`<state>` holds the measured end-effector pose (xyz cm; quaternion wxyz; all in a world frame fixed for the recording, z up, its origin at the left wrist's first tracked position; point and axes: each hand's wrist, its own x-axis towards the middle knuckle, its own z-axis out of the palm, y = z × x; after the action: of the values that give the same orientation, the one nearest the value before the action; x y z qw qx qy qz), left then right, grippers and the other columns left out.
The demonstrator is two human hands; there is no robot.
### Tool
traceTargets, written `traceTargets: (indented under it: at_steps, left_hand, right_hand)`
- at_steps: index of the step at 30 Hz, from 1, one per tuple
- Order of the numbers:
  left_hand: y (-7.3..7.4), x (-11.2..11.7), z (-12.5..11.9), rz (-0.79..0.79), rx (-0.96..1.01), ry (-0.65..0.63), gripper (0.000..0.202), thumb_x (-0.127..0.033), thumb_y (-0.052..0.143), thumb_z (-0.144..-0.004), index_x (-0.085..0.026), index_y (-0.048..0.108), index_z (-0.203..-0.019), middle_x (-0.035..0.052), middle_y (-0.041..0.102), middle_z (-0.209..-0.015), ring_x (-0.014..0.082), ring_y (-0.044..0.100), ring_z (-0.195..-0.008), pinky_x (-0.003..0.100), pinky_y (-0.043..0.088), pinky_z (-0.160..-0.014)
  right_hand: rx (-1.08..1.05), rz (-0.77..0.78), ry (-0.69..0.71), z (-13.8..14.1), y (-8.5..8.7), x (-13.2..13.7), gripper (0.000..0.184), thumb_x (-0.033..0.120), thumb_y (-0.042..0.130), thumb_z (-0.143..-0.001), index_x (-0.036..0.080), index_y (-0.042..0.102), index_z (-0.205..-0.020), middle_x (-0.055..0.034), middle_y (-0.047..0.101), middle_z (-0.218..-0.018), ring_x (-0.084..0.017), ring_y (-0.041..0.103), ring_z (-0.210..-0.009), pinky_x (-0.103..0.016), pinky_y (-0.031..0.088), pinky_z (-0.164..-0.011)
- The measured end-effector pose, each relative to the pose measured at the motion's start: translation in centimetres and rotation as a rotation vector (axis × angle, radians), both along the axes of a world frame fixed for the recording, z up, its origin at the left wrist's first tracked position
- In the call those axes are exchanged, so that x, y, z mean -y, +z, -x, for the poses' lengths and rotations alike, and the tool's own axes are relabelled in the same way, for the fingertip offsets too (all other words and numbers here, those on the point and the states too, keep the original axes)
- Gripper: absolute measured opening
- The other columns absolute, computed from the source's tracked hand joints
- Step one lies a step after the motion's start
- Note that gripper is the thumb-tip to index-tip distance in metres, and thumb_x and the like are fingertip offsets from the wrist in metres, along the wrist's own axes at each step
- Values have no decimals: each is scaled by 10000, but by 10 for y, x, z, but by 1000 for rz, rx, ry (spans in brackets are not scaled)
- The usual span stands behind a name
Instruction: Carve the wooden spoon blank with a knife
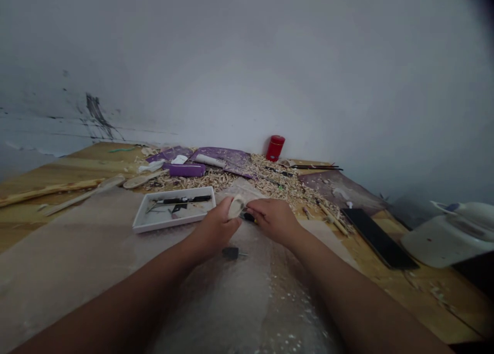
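Note:
My left hand (216, 226) is closed round a pale wooden piece that looks like a spoon bowl (235, 207), its hollow side up. Close against it on the right, my right hand (275, 220) is closed on a small tool with a black and yellow handle (249, 217); its working end is hidden at the wood. Below the hands, a small dark tool with a thin metal tip (231, 252) lies on a plastic sheet (239, 292). A white tray (154, 228) left of my left hand holds a black pen-like tool (189, 199) and small blades.
Wood shavings (216, 179) cover the table's back, around a purple case (188, 170) and a red canister (275, 148). Two wooden spoons (143, 180) and a long stick (50, 190) lie left. A black phone-like slab (378, 238) and a white container (443, 238) are right.

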<state>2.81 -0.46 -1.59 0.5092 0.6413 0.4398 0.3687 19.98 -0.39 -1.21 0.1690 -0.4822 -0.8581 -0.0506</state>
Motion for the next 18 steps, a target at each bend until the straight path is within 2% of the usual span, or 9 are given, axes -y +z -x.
traceTargets:
  at_steps: [3,6,12,18]
  left_hand:
    - [0,-4,2,-226,-191,-74,223,-226,476,-696,-191,527,-911,39,586,-819,183,529,-760,263,376,-683]
    - [0,-8,6,-293,-277,-138,255,-223,450,-702,-189,533,-941,58,589,-916,207,519,-847,286,355,-756]
    - [6,-8,8,-187,-353,-213,345,-194,417,-692,-166,501,-1026,35,580,-877,170,503,-780,263,369,-705]
    - [7,-4,6,-102,-260,-269,313,-172,411,-694,-165,503,-993,-12,511,-738,109,437,-637,223,350,-597]
  right_hand:
    - [99,-66,-43,-3,3,-1,201,263,384,-852,216,559,-765,0,595,-693,-118,509,-643,-223,240,-535]
    - [201,-151,-59,-4,5,0,151,273,431,-830,232,572,-795,-9,600,-688,-139,501,-644,-251,223,-536]
    - [212,-295,-2,-6,6,1,132,244,458,-818,218,587,-806,-16,580,-661,-149,445,-642,-266,238,-558]
    - [-66,-294,78,-8,4,-3,177,246,446,-827,188,611,-803,-35,571,-728,-146,440,-701,-257,301,-630]
